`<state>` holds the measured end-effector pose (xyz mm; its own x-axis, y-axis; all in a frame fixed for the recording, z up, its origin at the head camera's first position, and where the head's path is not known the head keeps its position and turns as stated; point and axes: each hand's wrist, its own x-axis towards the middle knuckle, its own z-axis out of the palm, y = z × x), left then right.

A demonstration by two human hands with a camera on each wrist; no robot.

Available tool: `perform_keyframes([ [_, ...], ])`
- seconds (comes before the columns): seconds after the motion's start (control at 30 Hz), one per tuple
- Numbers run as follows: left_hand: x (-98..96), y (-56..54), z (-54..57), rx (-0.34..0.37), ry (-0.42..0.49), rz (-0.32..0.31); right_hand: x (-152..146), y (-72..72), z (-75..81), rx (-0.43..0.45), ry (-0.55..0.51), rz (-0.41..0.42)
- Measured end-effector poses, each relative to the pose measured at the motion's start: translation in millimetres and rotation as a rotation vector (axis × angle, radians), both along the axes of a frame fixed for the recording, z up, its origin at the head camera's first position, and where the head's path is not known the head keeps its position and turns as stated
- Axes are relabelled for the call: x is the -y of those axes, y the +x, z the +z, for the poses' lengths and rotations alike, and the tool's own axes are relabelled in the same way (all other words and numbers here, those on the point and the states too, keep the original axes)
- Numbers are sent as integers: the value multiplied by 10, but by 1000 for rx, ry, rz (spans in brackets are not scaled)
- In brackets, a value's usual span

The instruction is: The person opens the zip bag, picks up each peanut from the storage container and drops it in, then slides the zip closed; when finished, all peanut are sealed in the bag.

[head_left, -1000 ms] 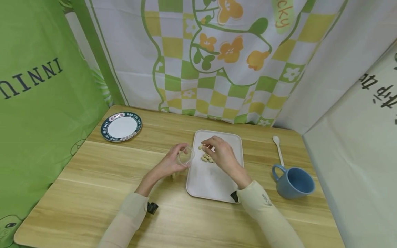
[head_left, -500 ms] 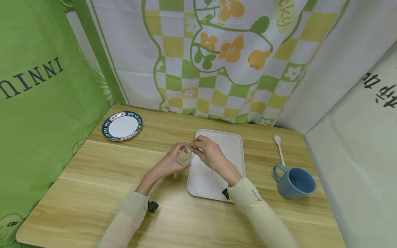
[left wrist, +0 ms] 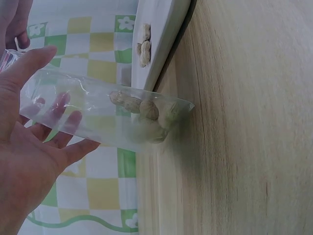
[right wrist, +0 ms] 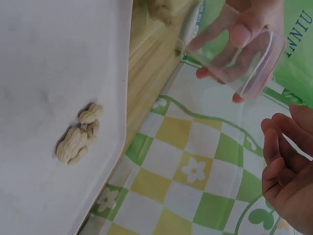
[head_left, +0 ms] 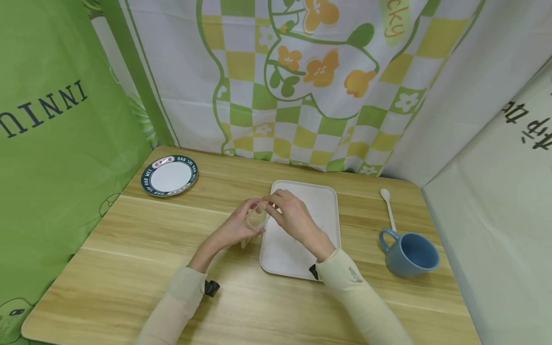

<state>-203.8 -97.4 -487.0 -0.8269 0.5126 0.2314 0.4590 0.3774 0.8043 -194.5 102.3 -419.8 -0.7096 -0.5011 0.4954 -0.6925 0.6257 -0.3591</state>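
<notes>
My left hand [head_left: 236, 225] holds a clear zip-top plastic bag [left wrist: 83, 105] upright by its upper part, thumb on one side and fingers on the other. Several peanuts in their shells [left wrist: 132, 104] lie at the bottom of the bag, which comes down close over the wooden table. My right hand [head_left: 293, 218] is at the bag's mouth, over the left side of a white tray [head_left: 284, 258]. Its fingers [right wrist: 274, 142] are loosely bent with nothing seen between them in the right wrist view. A small pile of peanuts [right wrist: 73, 144] lies on the tray, hidden behind the right hand in the head view.
A white plate with a dark green rim [head_left: 169, 175] sits at the back left of the wooden table [head_left: 129, 268]. To the right are a blue mug [head_left: 411, 254] and a white spoon [head_left: 388, 208]. A patterned curtain [head_left: 297, 115] hangs behind the table.
My right hand has moved left from above the peanut pile, carrying a peanut, to the bag's mouth. The peanut no longer shows in its fingers. The left hand has stayed in place with the bag.
</notes>
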Motion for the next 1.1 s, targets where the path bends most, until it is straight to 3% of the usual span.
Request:
perform_keyframes([
  [0.13, -4, -26, -20, -53, 22, -12, -100, -44, 7, 38, -35, -69],
  [0.27, -5, -26, -14, -53, 27, -5, -226, -143, -57, 103, -34, -156],
  [0.5, -6, 13, 1, -28, 4, 9, -399, -288, -329, 331, 73, -280],
  [0.63, -4, 19, 10, -35, 1, 8, -446, -333, -444, 408, 133, -313],
  [1.1, 10, 11, -9, -25, 9, 11, -545, -472, -707, 547, 265, -380],
])
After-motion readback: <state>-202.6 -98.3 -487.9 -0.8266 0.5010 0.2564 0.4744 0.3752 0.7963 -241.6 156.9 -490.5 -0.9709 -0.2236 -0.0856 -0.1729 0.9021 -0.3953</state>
